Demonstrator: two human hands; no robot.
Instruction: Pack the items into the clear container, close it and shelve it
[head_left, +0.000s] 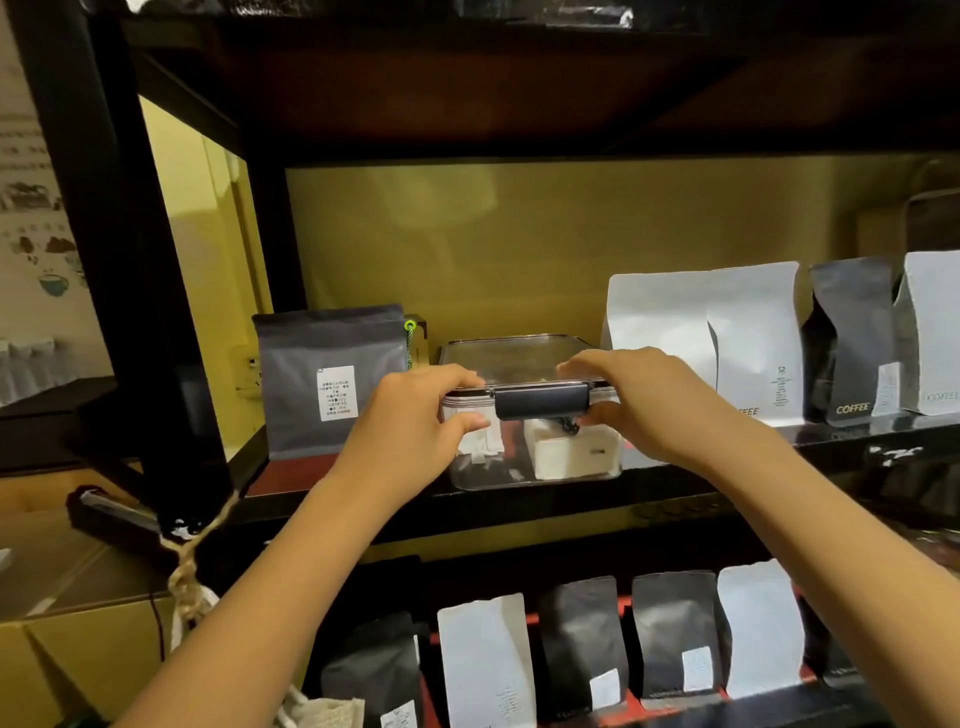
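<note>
The clear container (524, 475) sits on the middle shelf (675, 488), its lid down and a dark latch (543, 400) folded over the front edge. Through its wall I see a white box (571, 454) and pale paper packets (480, 444) inside. My left hand (415, 415) grips the container's front left corner, fingers on the lid and thumb on the wall. At the front right corner my right hand (639, 397) holds it the same way, beside the latch.
A grey coffee bag (332, 384) stands left of the container. White bags (727, 338) and dark bags (847, 338) stand to the right. More bags (576, 649) line the lower shelf. A black upright post (135, 260) and cardboard boxes (78, 623) are at left.
</note>
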